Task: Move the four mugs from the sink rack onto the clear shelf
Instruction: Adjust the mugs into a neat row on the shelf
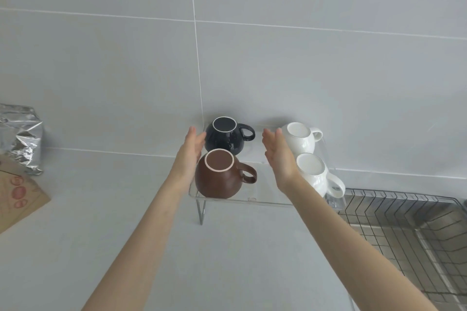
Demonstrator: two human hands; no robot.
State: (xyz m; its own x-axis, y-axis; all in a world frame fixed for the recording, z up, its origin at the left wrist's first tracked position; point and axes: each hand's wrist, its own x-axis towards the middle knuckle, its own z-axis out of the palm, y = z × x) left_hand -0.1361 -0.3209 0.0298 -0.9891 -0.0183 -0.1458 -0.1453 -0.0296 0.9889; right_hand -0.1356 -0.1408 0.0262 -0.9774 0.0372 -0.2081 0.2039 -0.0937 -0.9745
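Several mugs stand upside down on the clear shelf (252, 200). A black mug (225, 137) sits at the back left and a brown mug (218, 179) in front of it. Two white mugs fill the right side, one at the back (302, 137) and one at the front (316, 176). My left hand (190, 152) is flat and open just left of the dark mugs, holding nothing. My right hand (279, 156) is open between the dark pair and the white pair, close beside the white mugs and partly hiding them.
The wire sink rack (404, 230) lies at the lower right, beside the shelf, with no mugs in it. A crumpled silver foil bag (21, 139) and a brown paper package (17, 197) stand on the counter at the far left. A grey tiled wall rises behind.
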